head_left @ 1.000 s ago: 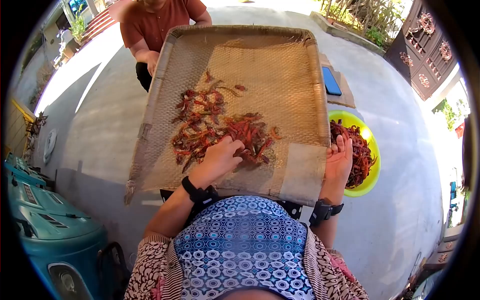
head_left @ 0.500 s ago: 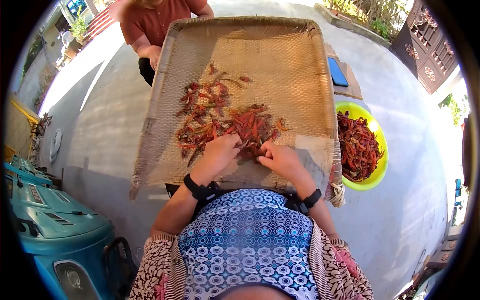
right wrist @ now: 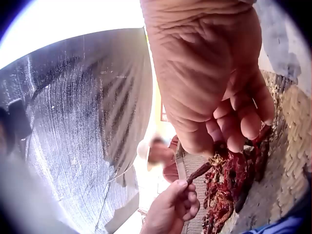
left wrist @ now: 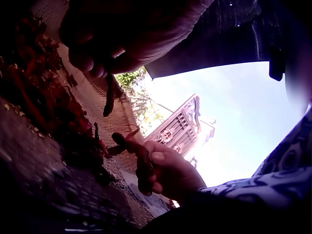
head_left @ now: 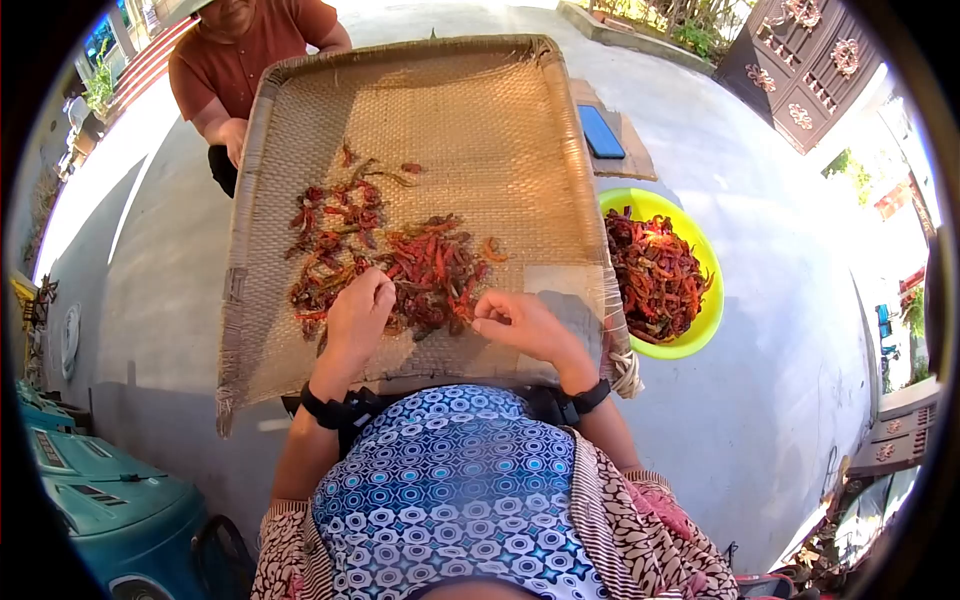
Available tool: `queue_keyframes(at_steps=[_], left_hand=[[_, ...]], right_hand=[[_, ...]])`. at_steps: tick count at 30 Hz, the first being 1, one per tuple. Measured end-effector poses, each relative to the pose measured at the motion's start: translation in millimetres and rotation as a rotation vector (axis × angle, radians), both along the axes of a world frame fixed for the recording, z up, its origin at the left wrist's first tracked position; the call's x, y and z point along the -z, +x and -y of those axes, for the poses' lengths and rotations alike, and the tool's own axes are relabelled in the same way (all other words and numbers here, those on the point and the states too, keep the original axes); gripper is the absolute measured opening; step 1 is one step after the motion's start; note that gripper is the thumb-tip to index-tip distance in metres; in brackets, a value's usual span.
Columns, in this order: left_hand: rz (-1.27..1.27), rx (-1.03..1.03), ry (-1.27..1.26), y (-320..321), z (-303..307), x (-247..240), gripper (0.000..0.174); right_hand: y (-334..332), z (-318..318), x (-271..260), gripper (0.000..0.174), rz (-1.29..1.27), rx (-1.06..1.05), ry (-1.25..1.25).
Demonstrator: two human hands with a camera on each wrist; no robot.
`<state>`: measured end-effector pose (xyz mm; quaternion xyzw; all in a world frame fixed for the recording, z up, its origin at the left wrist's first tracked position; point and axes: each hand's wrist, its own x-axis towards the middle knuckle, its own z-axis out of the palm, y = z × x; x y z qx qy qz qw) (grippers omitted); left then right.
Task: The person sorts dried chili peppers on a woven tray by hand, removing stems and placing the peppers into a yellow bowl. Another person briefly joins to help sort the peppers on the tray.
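Observation:
A woven bamboo tray [head_left: 470,130] bears a loose heap of dried red chili peppers [head_left: 435,265]. At the heap's near left edge, my left hand [head_left: 355,315] pinches one long dark dried chili [right wrist: 199,173] between thumb and fingers; the chili's tip points at the heap in the right wrist view. My right hand [head_left: 525,325] is at the heap's near right side, fingers curled. In the left wrist view it grips several shrivelled chilies [left wrist: 142,163]; the palm mostly hides them in the right wrist view.
Right of the tray stands a yellow-green basin [head_left: 712,300] full of dried chilies. A blue phone-like slab [head_left: 602,132] lies on cardboard [head_left: 640,155] beyond it. Another person [head_left: 245,60] sits at the tray's far left corner. Teal machine-like bins [head_left: 120,490] stand at lower left.
My right hand has come from beside the basin to the chili heap, then drawn slightly right, away from the left hand. The left hand stays at the heap. The head view has shifted.

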<state>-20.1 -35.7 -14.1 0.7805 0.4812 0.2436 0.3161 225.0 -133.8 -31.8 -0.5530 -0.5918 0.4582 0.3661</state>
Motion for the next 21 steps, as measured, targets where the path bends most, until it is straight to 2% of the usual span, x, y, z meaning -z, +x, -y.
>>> queue_keyframes(at_steps=[1, 4, 6, 7, 8, 9, 11, 14, 17, 20, 21], left_hand=[[0.079, 0.005, -0.060, -0.7, -0.4, 2.6, 0.017], [0.244, 0.046, -0.222, 3.6, 1.0, -0.5, 0.017], [0.291, 0.088, -0.243, 2.2, 2.3, 1.0, 0.018], [0.288, 0.100, -0.237, 1.9, 2.6, 1.5, 0.018], [0.283, 0.110, -0.230, 2.8, 3.6, 1.2, 0.018], [0.280, 0.120, -0.223, 3.3, 3.9, 1.3, 0.019], [0.220, 0.154, -0.253, 3.4, 3.7, 1.8, 0.020], [0.145, 0.219, -0.312, 8.5, 5.9, 1.9, 0.022], [0.088, 0.274, -0.325, 14.3, 8.2, 5.5, 0.023], [0.078, 0.283, -0.417, 15.5, 9.6, 2.3, 0.024], [0.080, 0.289, -0.433, 14.0, 9.0, 2.8, 0.024]], right_hand=[[4.0, 0.8, 1.4, 0.016, -0.126, -0.030, -0.032], [26.1, 4.8, -2.8, 0.014, -0.345, 0.219, -0.051], [43.0, 9.3, -5.8, 0.012, -0.501, 0.488, 0.074], [50.5, 9.3, -8.6, 0.015, -0.705, 0.500, 0.190], [54.0, 13.0, -12.1, 0.021, -0.971, 0.615, 0.257], [60.4, 10.5, -11.6, 0.029, -1.211, 0.528, 0.335], [60.5, 11.2, -6.2, 0.029, -1.074, 0.639, 0.312], [27.1, 9.3, -13.3, 0.029, -0.445, 0.379, 0.053], [-12.3, 0.0, -5.7, 0.026, -0.124, 0.058, -0.036], [-23.4, -7.7, 0.9, 0.024, -0.120, -0.073, -0.081], [-22.7, -8.8, 2.0, 0.023, -0.145, -0.034, -0.098]])
